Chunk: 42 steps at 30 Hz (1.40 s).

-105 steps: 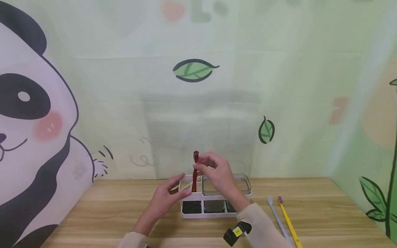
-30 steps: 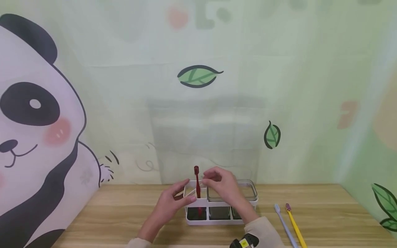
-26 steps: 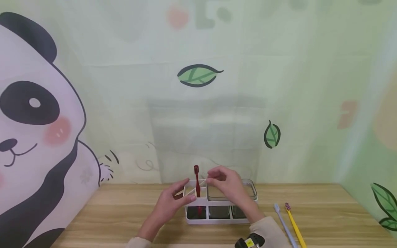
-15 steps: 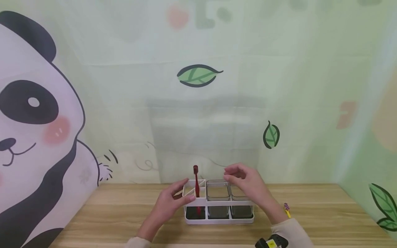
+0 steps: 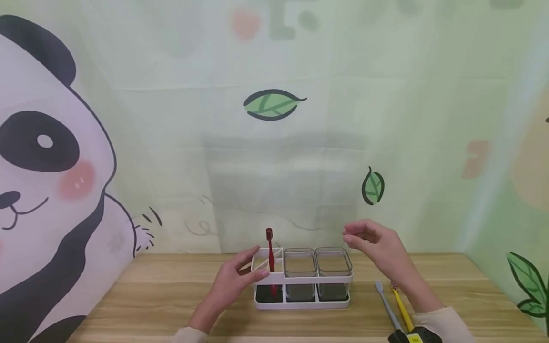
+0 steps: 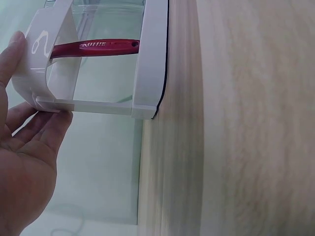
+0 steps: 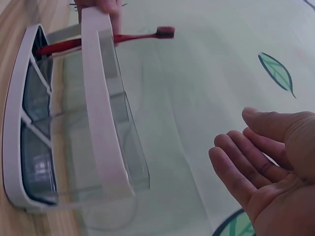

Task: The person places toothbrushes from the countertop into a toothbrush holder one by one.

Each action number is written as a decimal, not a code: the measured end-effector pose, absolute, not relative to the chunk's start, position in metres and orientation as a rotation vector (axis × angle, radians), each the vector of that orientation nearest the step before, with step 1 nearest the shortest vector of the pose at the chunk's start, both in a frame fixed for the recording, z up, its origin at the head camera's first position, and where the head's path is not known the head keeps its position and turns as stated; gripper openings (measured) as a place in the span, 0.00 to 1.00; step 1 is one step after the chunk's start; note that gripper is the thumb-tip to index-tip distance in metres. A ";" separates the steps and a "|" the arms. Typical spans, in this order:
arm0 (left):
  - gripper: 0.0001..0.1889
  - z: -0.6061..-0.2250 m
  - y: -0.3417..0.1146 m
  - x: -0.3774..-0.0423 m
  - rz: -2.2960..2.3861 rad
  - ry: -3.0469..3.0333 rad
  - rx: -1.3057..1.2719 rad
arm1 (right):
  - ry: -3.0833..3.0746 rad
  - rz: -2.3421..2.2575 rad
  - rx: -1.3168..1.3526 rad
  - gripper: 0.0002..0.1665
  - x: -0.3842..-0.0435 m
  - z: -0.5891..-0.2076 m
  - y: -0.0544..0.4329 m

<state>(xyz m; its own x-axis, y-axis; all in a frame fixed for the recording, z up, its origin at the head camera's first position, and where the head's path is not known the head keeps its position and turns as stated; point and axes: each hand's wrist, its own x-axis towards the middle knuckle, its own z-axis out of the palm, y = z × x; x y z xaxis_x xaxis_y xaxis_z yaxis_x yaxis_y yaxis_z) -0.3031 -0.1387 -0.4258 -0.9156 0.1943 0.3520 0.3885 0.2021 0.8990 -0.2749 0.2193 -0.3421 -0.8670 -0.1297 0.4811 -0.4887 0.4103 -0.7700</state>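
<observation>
A white toothbrush holder (image 5: pixel 317 280) stands on the wooden table, its left part split by diagonal bars. In that part a red toothbrush (image 5: pixel 271 259) stands upright, bristles up; its handle end reaches the base in the left wrist view. My left hand (image 5: pixel 229 278) grips the holder's left end, thumb on the front of the upper frame and fingers round the side. Two clear cups (image 5: pixel 301 275) sit in the holder's other places. To the right of the holder, my right hand (image 5: pixel 381 245) is raised in the air with nothing in it, fingers loosely bent.
A light blue toothbrush (image 5: pixel 387 305) and a yellow toothbrush (image 5: pixel 402 307) lie side by side on the table (image 5: pixel 171 295), right of the holder, under my right forearm. Behind the table hangs a pale green backdrop (image 5: pixel 274 190) printed with a panda and leaves.
My right hand has let go of the red toothbrush, which has sunk lower into the holder, and has moved right, past the cups. My left hand stays on the holder.
</observation>
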 end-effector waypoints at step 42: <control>0.35 -0.425 -0.138 -0.304 -1.812 -2.311 -0.545 | -2.582 1.558 0.495 0.20 -0.267 -0.370 0.334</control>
